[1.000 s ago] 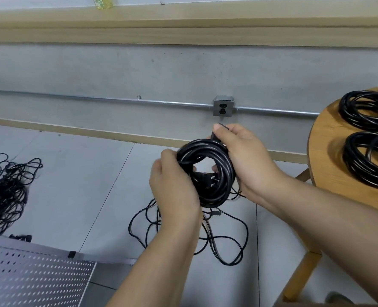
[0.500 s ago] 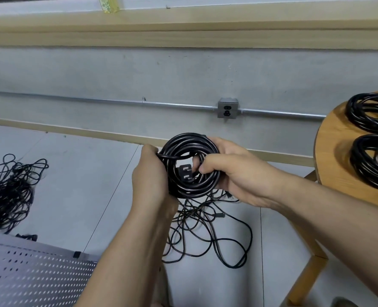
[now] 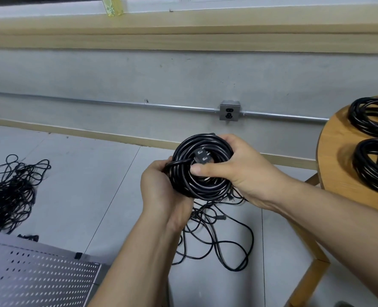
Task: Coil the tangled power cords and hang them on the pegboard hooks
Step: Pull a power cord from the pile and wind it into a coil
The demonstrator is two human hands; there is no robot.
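Note:
I hold a black coiled power cord [image 3: 205, 187] upright in front of me with both hands. My left hand [image 3: 161, 191] grips the coil's left side, where one strand crosses over the loops. My right hand [image 3: 239, 171] clasps the right side, thumb pressed across the middle just below the black plug [image 3: 202, 156] that sits in the coil's centre. A grey perforated pegboard [image 3: 37, 278] lies at the bottom left. No hooks are visible on it.
Loose black cords [image 3: 219, 238] lie tangled on the grey floor under my hands. A larger tangle [image 3: 8, 193] lies at the far left. Two finished coils [image 3: 374, 116] [image 3: 376, 167] rest on the round wooden table [image 3: 338, 160] at right. A wall socket [image 3: 229, 112] sits on a metal conduit.
The coil has turned to face me and risen a little. My right thumb has come across its middle, and my left hand has slid to the coil's left edge.

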